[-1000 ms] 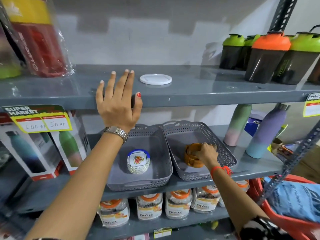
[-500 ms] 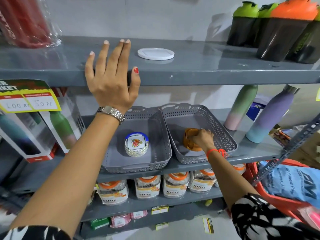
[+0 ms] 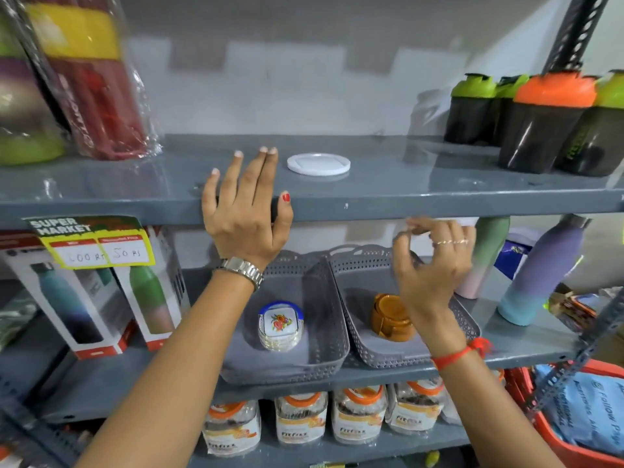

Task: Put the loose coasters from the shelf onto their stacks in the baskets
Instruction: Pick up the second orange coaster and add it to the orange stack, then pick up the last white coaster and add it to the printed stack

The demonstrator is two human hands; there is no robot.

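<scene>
On the upper shelf point(image 3: 422, 194), one loose white coaster point(image 3: 318, 163) lay flat, just beside the fingertips of our left hand point(image 3: 246, 211). That hand was spread open and empty, palm against the shelf's front edge. Our right hand point(image 3: 435, 265) hung below the shelf edge over the right basket point(image 3: 469, 319), fingers loosely curled with thumb and forefinger nearly meeting — nothing visibly held in it.

In that basket stood a stack of amber-brown coasters point(image 3: 391, 315); the left basket point(image 3: 324, 352) held a stack of white coasters with a blue border and a flower print point(image 3: 280, 327).

We judged the white disc to be thin, rigid plastic or something like it: light, smooth, with a raised rim. Lying flush on a glossy shelf, it offered little to pinch from above. The likelier hold, to our eye, was to slide it toward the front lip and catch the overhanging rim between thumb and fingers. It looked slippery rather than fragile — which stack it matched we could not tell, since its shape and colour fit neither plainly.
</scene>
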